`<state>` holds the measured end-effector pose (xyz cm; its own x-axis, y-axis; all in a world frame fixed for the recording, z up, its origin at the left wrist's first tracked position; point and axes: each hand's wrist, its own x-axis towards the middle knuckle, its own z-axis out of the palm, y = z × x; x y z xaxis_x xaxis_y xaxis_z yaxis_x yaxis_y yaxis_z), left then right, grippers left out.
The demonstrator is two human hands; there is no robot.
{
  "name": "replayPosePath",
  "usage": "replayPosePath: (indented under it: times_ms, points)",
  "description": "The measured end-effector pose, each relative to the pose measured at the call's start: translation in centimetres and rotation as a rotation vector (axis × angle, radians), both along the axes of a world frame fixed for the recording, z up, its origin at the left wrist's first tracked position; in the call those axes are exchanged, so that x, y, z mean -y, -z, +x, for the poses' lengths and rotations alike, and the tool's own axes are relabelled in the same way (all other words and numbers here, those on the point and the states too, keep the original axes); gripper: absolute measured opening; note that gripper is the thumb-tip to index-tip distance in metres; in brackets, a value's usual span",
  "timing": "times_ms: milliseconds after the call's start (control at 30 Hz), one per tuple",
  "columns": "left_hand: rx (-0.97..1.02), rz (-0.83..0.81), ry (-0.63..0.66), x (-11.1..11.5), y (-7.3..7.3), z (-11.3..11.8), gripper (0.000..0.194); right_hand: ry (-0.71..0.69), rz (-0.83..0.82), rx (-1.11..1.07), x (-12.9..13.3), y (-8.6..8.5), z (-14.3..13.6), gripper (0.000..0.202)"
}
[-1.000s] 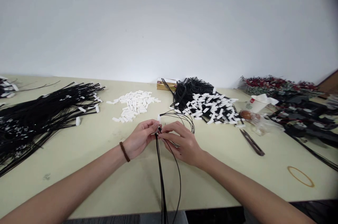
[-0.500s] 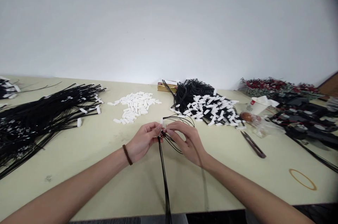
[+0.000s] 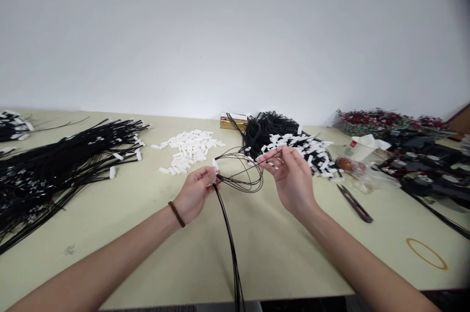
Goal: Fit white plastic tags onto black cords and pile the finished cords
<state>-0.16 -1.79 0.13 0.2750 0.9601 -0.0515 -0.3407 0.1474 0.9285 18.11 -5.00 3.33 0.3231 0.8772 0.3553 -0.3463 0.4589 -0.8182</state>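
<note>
My left hand (image 3: 194, 193), with a brown band at its wrist, is closed on a white connector (image 3: 215, 163) over the middle of the table. Thin black wires (image 3: 230, 238) hang from the connector past the table's front edge. Others curve from it in loops to the right. My right hand (image 3: 295, 182), raised to the right of the loops, pinches a single black wire between thumb and fingertips. Past my left hand lies a loose pile of small white connectors (image 3: 189, 148). Behind my right hand is a heap of black wires with white connectors (image 3: 273, 126).
A large bundle of black wires (image 3: 73, 155) spreads across the left side. On the right are thread snips (image 3: 355, 204), a paper cup (image 3: 360, 148), a plastic bag (image 3: 369, 180), red-and-green sprigs (image 3: 389, 121) and dark parts. A gold box (image 3: 233, 121) stands by the wall.
My right hand has moved away from my left, up and to the right, drawing a black wire with it. The wire loops have spread wider. My left hand has shifted slightly left.
</note>
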Motion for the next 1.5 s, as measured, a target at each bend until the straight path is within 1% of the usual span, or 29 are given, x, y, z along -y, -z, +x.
replayPosePath:
  times_ms: [100, 200, 367, 467, 533, 600, 667, 733, 800, 867, 1000, 1200, 1367, 1500]
  points:
    - [0.027, -0.014, -0.072, -0.2, 0.0, 0.0, 0.021, 0.104, 0.050, -0.080, -0.4, -0.5, 1.4, 0.019]
    - [0.056, -0.027, -0.124, -0.3, 0.0, 0.0, 0.025, 0.231, 0.101, -0.098, -0.7, -0.9, 2.7, 0.019]
    - [0.067, -0.023, -0.103, -0.1, -0.2, 0.1, 0.024, 0.370, 0.188, -0.009, -0.5, -1.6, 3.1, 0.017]
    - [0.054, -0.009, -0.064, 0.1, -0.3, 0.0, 0.021, 0.514, 0.250, 0.170, 0.0, -1.7, 2.6, 0.015]
    - [0.038, 0.003, -0.024, 0.2, -0.2, 0.0, 0.020, 0.638, 0.313, 0.415, 0.4, -1.5, 2.2, 0.013]
    - [0.011, 0.012, 0.027, 0.2, -0.1, 0.0, 0.021, 0.700, 0.414, 0.724, 0.9, -1.1, 1.7, 0.014]
    - [-0.020, 0.023, 0.089, 0.2, 0.1, 0.0, 0.023, 0.660, 0.525, 0.997, 1.3, -0.7, 1.1, 0.019]
    - [-0.044, 0.043, 0.154, 0.2, 0.3, 0.1, 0.024, 0.581, 0.623, 1.178, 1.5, -0.2, 0.5, 0.019]
    - [-0.056, 0.074, 0.210, 0.3, 0.3, 0.1, 0.024, 0.520, 0.684, 1.294, 1.5, 0.1, 0.0, 0.014]
    - [-0.061, 0.094, 0.243, 0.4, 0.3, 0.1, 0.023, 0.476, 0.712, 1.349, 1.4, 0.3, -0.3, 0.010]
    - [-0.057, 0.103, 0.263, 0.5, 0.1, 0.1, 0.022, 0.422, 0.701, 1.327, 1.4, 0.0, -0.2, 0.007]
    - [-0.059, 0.114, 0.267, 0.6, -0.1, 0.0, 0.022, 0.406, 0.638, 1.273, 1.9, -0.6, 0.2, 0.007]
    - [-0.053, 0.123, 0.273, 0.5, 0.0, 0.0, 0.021, 0.359, 0.618, 1.251, 1.9, -0.6, 0.5, 0.007]
    - [-0.046, 0.127, 0.270, 0.6, -0.1, 0.0, 0.022, 0.353, 0.604, 1.251, 1.8, -0.7, 0.5, 0.007]
